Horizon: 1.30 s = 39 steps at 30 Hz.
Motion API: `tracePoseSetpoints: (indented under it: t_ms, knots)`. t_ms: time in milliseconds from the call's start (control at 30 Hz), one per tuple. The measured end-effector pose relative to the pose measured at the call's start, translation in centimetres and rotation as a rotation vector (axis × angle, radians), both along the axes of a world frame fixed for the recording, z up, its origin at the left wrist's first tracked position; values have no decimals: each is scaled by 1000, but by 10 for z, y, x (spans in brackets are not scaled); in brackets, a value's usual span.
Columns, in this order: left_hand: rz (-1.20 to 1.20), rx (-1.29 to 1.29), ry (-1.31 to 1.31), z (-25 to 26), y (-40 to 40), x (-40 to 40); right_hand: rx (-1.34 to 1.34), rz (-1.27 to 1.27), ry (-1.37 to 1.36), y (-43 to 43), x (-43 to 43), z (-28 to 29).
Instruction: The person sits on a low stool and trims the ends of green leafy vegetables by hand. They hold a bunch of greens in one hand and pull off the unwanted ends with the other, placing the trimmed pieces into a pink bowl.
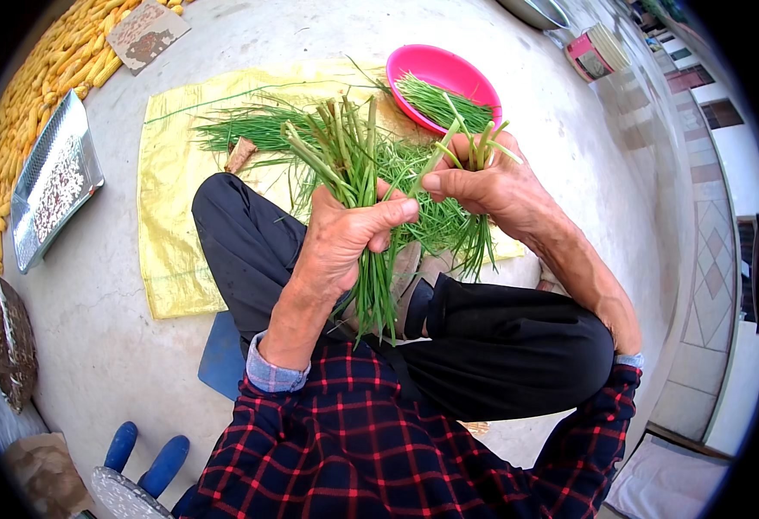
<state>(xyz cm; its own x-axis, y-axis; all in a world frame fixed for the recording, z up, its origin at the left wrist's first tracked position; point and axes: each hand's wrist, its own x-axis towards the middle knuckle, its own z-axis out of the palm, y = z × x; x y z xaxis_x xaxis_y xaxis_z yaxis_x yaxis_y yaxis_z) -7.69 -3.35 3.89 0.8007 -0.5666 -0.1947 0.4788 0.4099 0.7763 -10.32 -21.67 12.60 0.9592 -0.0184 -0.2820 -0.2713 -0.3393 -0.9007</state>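
My left hand [347, 237] is closed round a thick bunch of long green stalks with grass-like leaves [337, 149], the pale stalk ends up and the leaves hanging down. Close to its right, my right hand [483, 172] holds a smaller bunch [480, 237] of the same greens, and its thumb and forefinger pinch a stalk beside my left thumb. Beyond both hands, loose greens [250, 126] lie on a yellow woven plastic sheet [182, 214]. A pink plastic basin [460, 65] at the sheet's far right edge holds more greens, stalks and leaves together.
Corn cobs [36, 71] are piled at the far left, near a metal dustpan-like tray [81, 152] of speckled beans or seeds. A wicker basket [13, 337] stands below them. A paint bucket [597, 52] and a metal bowl [538, 10] are at the upper right.
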Motion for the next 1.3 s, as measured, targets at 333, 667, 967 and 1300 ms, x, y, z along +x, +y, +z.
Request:
tracePoseSetpoints:
  t_ms: [333,667,967,1300]
  knots:
    - [115,105,-58,-1,1,1,365,-79,160,-12,2,4]
    - [115,112,-64,3,3,2,530,-199,-45,-31,1,4]
    - [84,104,-82,-1,6,4,513,-339,-209,-35,4,2]
    - [58,98,-90,-3,7,7,366,-476,-307,-32,3,2]
